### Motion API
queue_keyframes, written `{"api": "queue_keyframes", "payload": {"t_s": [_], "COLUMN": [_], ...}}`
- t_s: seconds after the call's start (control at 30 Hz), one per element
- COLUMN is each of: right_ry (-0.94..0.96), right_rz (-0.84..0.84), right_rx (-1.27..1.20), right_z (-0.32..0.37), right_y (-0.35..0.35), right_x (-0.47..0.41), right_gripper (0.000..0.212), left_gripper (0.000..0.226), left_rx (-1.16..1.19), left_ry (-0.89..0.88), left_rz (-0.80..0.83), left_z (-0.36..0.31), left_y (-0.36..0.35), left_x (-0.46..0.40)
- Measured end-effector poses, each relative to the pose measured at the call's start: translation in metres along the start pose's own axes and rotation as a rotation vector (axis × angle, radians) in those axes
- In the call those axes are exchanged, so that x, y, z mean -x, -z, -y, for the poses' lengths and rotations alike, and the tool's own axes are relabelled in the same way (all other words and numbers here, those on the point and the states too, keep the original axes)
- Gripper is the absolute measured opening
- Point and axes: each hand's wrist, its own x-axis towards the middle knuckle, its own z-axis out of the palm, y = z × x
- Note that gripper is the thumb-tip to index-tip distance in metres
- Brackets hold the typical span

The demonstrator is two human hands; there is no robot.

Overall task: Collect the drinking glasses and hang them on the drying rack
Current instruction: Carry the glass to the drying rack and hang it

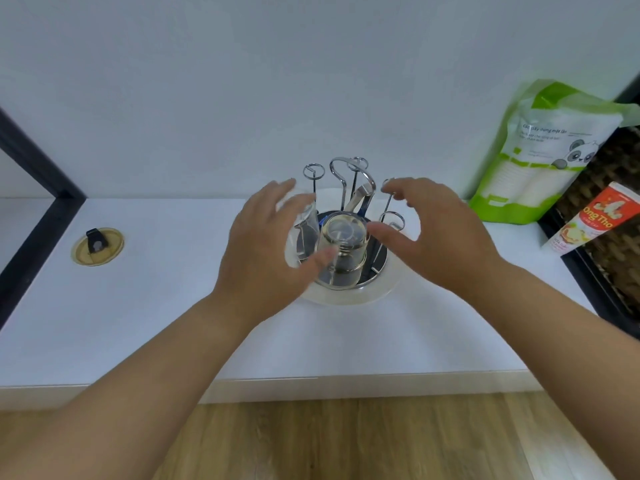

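At the middle of the white counter [145,323], the chrome drying rack [349,188] is standing in its round tray [349,299], and one drinking glass [343,249] is already hanging upside down on a front peg, at about 6 o'clock on the rack. My left hand [266,251] is gripping a second glass [304,226], holding it against the pegs at 9 o'clock. My right hand [436,237] is hovering with fingers spread and grasping nothing at 3 o'clock, while a green pouch [540,157] is leaning on the wall at 2 o'clock.
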Motion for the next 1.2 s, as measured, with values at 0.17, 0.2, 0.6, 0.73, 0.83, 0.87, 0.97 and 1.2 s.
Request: {"api": "queue_keyframes", "payload": {"t_s": [0.17,0.2,0.6,0.73,0.83,0.87,0.97,1.2], "right_ry": [-0.098,-0.102,-0.084,-0.100,-0.102,-0.102,-0.093,-0.074], "right_rz": [0.092,0.114,0.080,0.077,0.069,0.072,0.069,0.006], "right_rx": [-0.087,-0.069,0.019,-0.003,-0.031,-0.042,-0.058,-0.069], "right_z": [-0.025,-0.026,-0.008,-0.008,-0.005,-0.003,0.004,0.024], "right_y": [-0.016,-0.018,-0.027,-0.027,-0.026,-0.026,-0.029,-0.038], "right_x": [0.010,0.012,0.014,0.014,0.015,0.015,0.016,0.019], "right_gripper": [0.043,0.046,0.039,0.040,0.041,0.040,0.037,0.035], "left_gripper": [0.078,0.076,0.057,0.063,0.066,0.066,0.069,0.051], "left_rx": [-0.170,-0.171,0.156,0.222,0.258,0.264,0.277,0.157], "left_ry": [-0.200,-0.189,0.427,0.458,0.473,0.477,0.498,0.199], "left_rz": [0.147,0.144,-0.056,-0.006,0.046,0.066,0.114,-0.032], "left_z": [-0.016,-0.019,0.015,0.025,0.026,0.026,0.025,0.009], "left_y": [-0.018,-0.022,-0.016,-0.013,-0.016,-0.017,-0.018,-0.019], "left_x": [0.011,0.011,-0.005,-0.020,-0.030,-0.033,-0.042,-0.019]}}
